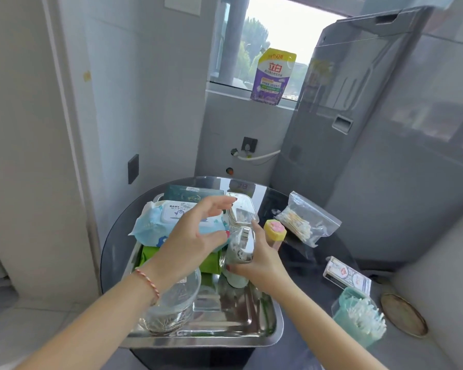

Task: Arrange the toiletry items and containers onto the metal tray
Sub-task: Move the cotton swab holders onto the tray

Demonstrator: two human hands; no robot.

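At frame centre my right hand [257, 260] clamps a clear container [241, 244] of white swabs, long axis upright, tilted slightly, above the metal tray [225, 335]. My left hand [195, 236] hovers beside it, fingers spread.

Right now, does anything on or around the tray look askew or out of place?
Yes. The baby wipes pack lies tilted on other packets, overhanging the metal tray's left rim. The zip bag of cotton swabs is off the tray, on the table.
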